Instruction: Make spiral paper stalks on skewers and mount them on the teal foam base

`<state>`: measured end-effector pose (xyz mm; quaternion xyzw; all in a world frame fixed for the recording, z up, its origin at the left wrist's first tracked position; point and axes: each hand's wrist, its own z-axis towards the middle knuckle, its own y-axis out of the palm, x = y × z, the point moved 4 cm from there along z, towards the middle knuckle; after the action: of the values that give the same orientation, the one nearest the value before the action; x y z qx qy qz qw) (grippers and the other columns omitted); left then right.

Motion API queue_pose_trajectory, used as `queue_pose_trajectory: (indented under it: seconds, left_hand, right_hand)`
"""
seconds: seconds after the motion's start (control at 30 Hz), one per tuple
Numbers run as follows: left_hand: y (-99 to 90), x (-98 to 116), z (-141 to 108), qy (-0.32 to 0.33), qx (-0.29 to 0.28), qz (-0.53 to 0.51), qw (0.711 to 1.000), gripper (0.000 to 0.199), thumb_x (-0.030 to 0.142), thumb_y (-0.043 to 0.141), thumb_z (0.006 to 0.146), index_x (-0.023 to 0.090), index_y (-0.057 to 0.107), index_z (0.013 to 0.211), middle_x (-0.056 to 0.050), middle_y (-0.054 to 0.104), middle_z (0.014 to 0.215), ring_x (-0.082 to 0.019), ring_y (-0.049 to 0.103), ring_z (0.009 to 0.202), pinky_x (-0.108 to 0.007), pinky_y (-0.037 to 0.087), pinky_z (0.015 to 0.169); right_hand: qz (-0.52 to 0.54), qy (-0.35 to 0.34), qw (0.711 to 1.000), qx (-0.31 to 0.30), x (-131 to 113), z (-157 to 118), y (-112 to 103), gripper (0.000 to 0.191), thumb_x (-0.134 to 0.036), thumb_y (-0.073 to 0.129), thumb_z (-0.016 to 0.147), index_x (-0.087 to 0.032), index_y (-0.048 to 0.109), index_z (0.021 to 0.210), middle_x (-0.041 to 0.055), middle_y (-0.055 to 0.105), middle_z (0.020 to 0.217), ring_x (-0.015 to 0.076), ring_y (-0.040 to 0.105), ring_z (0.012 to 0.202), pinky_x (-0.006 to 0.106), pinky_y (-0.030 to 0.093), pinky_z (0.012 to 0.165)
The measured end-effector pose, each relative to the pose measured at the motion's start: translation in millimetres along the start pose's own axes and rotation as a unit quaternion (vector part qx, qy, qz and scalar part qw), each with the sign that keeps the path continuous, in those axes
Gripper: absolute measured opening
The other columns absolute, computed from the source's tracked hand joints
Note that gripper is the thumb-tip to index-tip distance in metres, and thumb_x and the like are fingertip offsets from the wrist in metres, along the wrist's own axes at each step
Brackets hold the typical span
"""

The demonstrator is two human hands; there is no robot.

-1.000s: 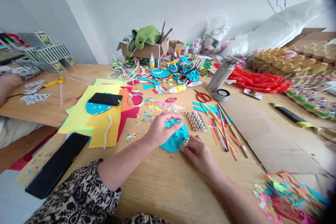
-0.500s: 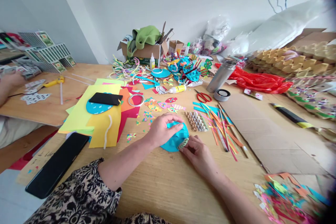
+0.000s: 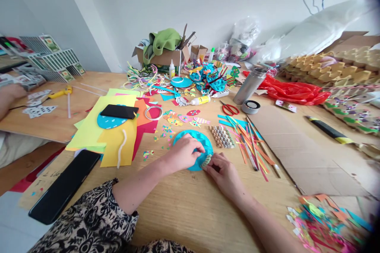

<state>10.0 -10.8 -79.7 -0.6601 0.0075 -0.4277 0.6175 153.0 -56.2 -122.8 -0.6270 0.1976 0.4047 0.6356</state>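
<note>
A round blue paper piece with a raised, crinkled rim lies on the wooden table in front of me. My left hand is over its middle, fingers curled down towards the surface; what the fingertips hold, if anything, is hidden. At the lower right edge of the disc, my right hand pinches a small pale green ridged piece against the blue. Just beyond sits a block of bumpy brown and grey rows. Cut-out paper fish lie behind the disc.
Red-handled scissors, a steel flask and paper strips are to the right, beside a cardboard sheet. On the left are yellow paper and a black phone. Another person's hand shows at far left.
My left hand has drawn back from the far right rim of the blue disc towards its middle, uncovering the far rim. My right hand stays with the green piece.
</note>
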Motion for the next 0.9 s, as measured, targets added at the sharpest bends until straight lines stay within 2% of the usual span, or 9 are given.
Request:
queue_pose_trajectory:
  seconds: [0.13, 0.3, 0.5, 0.9]
  left_hand:
    - [5.4, 1.5, -2.6, 0.021, -0.048, 0.021, 0.998, 0.019, 0.009, 0.058, 0.077, 0.022, 0.071, 0.082, 0.0, 0.072, 0.086, -0.02, 0.057, 0.094, -0.034, 0.046, 0.085]
    - [8.8, 3.0, -6.0, 0.039, -0.075, 0.036, 0.996, 0.021, 0.01, 0.06, 0.073, 0.02, 0.07, 0.088, -0.003, 0.071, 0.09, -0.023, 0.057, 0.096, -0.035, 0.047, 0.084]
    - [10.2, 5.8, -8.8, 0.072, -0.09, 0.056, 0.992, 0.03, 0.008, 0.059, 0.073, 0.017, 0.065, 0.101, -0.005, 0.068, 0.101, -0.022, 0.055, 0.101, -0.035, 0.043, 0.091]
    - [9.5, 7.7, -8.9, 0.074, -0.1, 0.058, 0.99, 0.032, 0.008, 0.058, 0.074, 0.017, 0.063, 0.103, -0.006, 0.067, 0.104, -0.022, 0.054, 0.103, -0.034, 0.041, 0.092]
  right_hand:
    - [0.001, 0.002, 1.0, 0.006, 0.3, 0.3, 0.9, 0.025, -0.029, 0.054, 0.084, -0.021, 0.055, 0.061, 0.0032, 0.058, 0.07, 0.02, 0.051, 0.074, 0.031, 0.041, 0.068]
    - [0.02, 0.012, 1.0, 0.006, 0.6, 1.4, -1.4, 0.026, -0.034, 0.054, 0.084, -0.02, 0.055, 0.062, 0.003, 0.057, 0.067, 0.0197, 0.051, 0.072, 0.032, 0.042, 0.067]
    - [0.041, 0.033, 0.999, 0.015, 2.5, 1.8, -4.4, 0.025, -0.036, 0.058, 0.081, -0.02, 0.056, 0.063, 0.0019, 0.055, 0.065, 0.0189, 0.05, 0.069, 0.03, 0.04, 0.063]
    - [0.009, 0.011, 1.0, 0.015, 0.4, 0.1, -2.0, 0.022, -0.031, 0.056, 0.084, -0.021, 0.053, 0.064, 0.0024, 0.055, 0.068, 0.0198, 0.049, 0.073, 0.031, 0.04, 0.066]
